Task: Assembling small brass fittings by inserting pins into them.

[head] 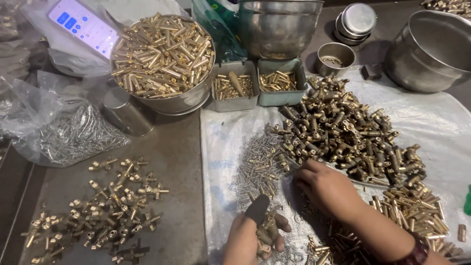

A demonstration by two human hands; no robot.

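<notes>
Evidently assembly of small brass fittings is under way on a white plastic sheet (pixel 441 122) spread over the bench. The left hand (pixel 248 235) is closed around a brass fitting body (pixel 267 233), gripped low in the frame, with a dark covering visible on one finger. The right hand (pixel 326 189) lies palm down, fingers curled and partly closed, fingertips touching the near edge of the large heap of brass bodies (pixel 348 135); whether it has pinched a piece yet cannot be told. A scatter of small steel springs (pixel 255 164) lies just beside both hands, and short brass pins (pixel 417 208) lie near the right forearm.

In my judgement the step is done well by keeping the held body steady and upright in the left hand, drawing one piece at a time from the heap, and seating it squarely before release. Assembled units (pixel 98 211) lie well apart on the bare bench to the left, below a steel bowl of brass tubes (pixel 162 59).
</notes>
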